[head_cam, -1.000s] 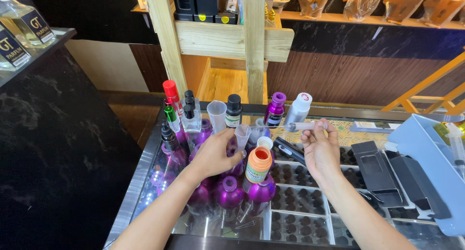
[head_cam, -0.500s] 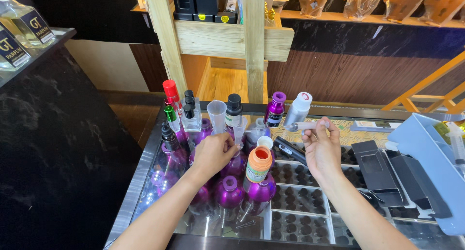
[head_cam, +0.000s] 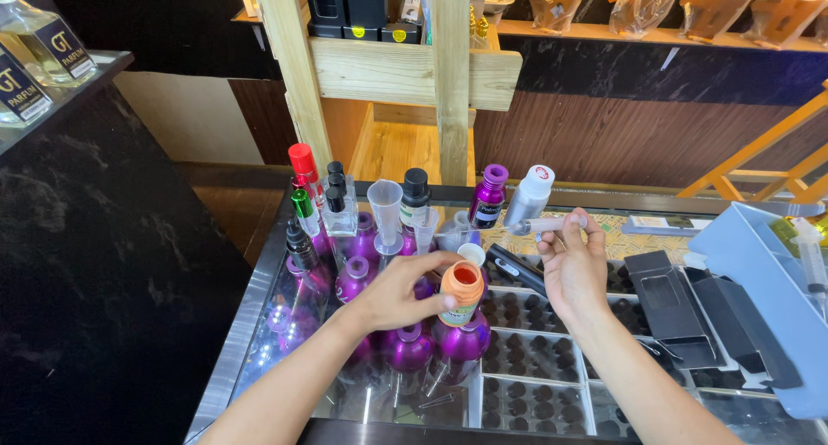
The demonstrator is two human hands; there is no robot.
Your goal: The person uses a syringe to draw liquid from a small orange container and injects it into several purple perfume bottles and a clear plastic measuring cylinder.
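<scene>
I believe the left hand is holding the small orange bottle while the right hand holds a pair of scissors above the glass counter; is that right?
Not quite. The head view shows the right hand holding a syringe, not scissors. The rest stands: the left hand holds the small orange bottle above the glass counter.

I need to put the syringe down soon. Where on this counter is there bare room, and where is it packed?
Bare glass lies in front of the purple bottles toward the near counter edge, and between the right hand and the black boxes. The left side, around the left hand and orange-capped bottle, is crowded.
</scene>
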